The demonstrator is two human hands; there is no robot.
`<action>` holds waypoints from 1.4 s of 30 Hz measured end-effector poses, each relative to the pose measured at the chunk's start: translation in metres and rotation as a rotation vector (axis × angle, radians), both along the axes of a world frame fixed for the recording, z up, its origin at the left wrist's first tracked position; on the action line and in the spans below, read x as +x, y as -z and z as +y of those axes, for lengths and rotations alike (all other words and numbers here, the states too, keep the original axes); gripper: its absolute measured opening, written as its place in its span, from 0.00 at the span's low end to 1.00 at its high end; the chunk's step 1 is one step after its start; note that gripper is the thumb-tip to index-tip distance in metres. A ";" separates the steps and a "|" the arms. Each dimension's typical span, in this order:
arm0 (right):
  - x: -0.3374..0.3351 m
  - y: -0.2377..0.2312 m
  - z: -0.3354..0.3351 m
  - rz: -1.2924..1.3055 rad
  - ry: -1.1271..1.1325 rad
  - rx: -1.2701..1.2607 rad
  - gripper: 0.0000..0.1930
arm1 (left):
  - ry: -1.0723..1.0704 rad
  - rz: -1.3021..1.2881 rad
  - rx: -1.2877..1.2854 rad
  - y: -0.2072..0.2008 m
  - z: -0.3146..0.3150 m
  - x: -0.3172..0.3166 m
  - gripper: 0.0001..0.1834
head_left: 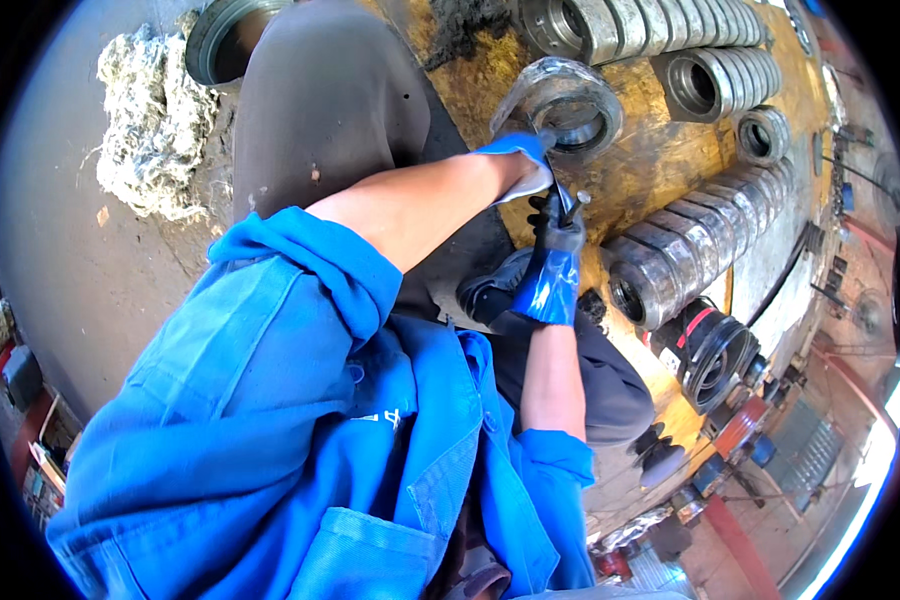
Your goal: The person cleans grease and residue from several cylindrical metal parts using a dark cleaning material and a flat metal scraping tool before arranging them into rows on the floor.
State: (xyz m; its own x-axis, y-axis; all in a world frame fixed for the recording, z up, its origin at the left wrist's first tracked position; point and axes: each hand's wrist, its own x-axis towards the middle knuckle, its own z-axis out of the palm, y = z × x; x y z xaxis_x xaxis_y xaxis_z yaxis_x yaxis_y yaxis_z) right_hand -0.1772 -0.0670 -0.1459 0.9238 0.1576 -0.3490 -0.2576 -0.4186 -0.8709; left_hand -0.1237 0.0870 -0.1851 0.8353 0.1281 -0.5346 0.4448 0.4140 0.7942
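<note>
My left hand (522, 160), in a blue glove with a pale cuff, reaches in from the left beside a metal ring (575, 118) wrapped in clear plastic. Its fingers are blurred and turned away, so their hold cannot be told. Just below it, my right hand (556, 240), in a blue and black glove, is closed around a slim tool with a rounded metal end (577, 204). The tool's full shape is hidden by the glove. Both hands are close together at the near side of the wrapped ring.
Rows of plastic-wrapped metal rings (695, 235) lie on the yellowish surface to the right, with more rings (660, 25) at the far side. A black coiled part (715, 350) sits nearer. At the left are a heap of white fibre waste (155, 120) and a round metal tub (202, 45).
</note>
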 end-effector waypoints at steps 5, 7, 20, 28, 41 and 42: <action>-0.009 0.046 -0.029 0.099 0.038 0.124 0.17 | 0.048 0.346 -0.390 0.011 -0.037 0.002 0.27; -0.003 0.077 -0.039 0.015 -0.147 0.078 0.15 | -0.034 0.221 -0.507 0.042 -0.040 0.004 0.25; -0.057 0.127 -0.049 0.573 0.251 0.780 0.16 | 0.172 -0.205 0.127 0.156 -0.058 0.005 0.08; -0.065 0.095 -0.051 0.703 0.326 0.711 0.23 | 0.251 0.130 0.007 0.113 -0.057 0.000 0.29; -0.028 0.097 -0.038 0.469 0.435 0.668 0.12 | 0.119 -0.162 -0.124 0.092 -0.039 0.018 0.11; -0.032 0.089 -0.031 0.436 0.340 0.578 0.10 | 0.090 -0.080 -0.271 0.102 -0.040 0.016 0.10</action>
State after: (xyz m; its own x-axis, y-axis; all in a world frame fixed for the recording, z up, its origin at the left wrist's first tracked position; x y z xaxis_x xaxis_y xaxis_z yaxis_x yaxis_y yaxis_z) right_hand -0.2087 -0.0976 -0.2344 0.7527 0.1582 -0.6391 -0.6575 0.2312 -0.7171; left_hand -0.1074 0.0470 -0.2874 0.8777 -0.0866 -0.4713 0.4298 0.5773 0.6943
